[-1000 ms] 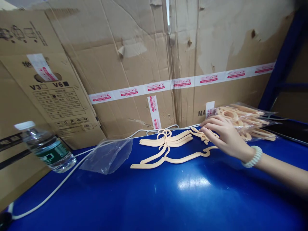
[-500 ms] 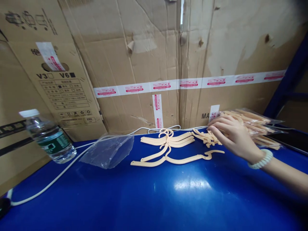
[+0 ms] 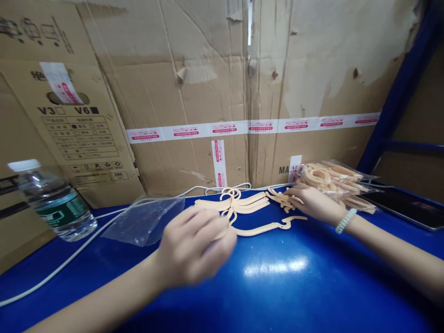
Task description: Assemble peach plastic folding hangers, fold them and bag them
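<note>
My left hand [image 3: 197, 245], slightly blurred, is curled over the left part of the front cream plastic hanger [image 3: 258, 230]. Its fingers are bent inward and hide whatever they may hold. At the right end of that hanger, a loose hook [image 3: 287, 222] touches its arm. My right hand [image 3: 317, 203], wearing a pale green beaded band [image 3: 346, 220], has its fingers bent together at the pile of small cream hooks [image 3: 279, 197]. What they pinch is hidden. Behind the front hanger lies a stack of similar hangers [image 3: 249, 203], their hooks pointing to the back.
Clear bags of cream parts [image 3: 333, 178] lie at right, beside a dark flat tablet-like device [image 3: 409, 208]. At left are a flat clear bag [image 3: 138, 222], a white cable [image 3: 62, 268] and a water bottle [image 3: 58, 203]. Cardboard [image 3: 194, 101] walls the back of the blue table [image 3: 270, 300].
My left hand has come into view over the front hanger. My right hand has drawn off the bagged parts, down and left to the hook pile. The view has shifted slightly right.
</note>
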Action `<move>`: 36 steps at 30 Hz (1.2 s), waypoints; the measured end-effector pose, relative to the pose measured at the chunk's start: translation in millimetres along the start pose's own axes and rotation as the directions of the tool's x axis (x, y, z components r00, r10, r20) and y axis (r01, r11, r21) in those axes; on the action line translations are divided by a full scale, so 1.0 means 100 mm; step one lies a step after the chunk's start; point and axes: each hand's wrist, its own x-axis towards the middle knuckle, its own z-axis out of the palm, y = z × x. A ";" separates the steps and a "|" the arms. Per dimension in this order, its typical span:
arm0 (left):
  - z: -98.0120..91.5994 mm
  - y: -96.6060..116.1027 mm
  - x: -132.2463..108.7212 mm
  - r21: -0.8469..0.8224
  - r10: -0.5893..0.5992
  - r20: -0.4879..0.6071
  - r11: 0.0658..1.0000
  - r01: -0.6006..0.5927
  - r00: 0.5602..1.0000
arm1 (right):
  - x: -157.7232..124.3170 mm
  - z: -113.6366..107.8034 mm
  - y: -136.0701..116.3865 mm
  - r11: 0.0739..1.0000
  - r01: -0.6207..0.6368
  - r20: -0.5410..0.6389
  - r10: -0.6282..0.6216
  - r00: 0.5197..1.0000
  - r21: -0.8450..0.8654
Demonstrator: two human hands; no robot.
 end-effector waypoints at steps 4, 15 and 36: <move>0.30 -0.25 0.12 -0.036 -0.311 0.231 0.944 0.328 0.922 | 0.00 0.01 0.04 1.000 -0.009 0.048 0.010 0.999 -0.028; 0.59 -0.41 0.01 -0.170 -0.391 0.365 0.864 0.473 0.845 | -0.02 0.13 0.12 0.978 -0.206 0.079 0.208 0.975 -0.029; 0.23 -0.36 0.01 -0.389 -0.385 0.213 0.810 0.439 0.898 | 0.08 -0.38 -0.31 0.532 -0.409 0.171 0.440 0.882 0.741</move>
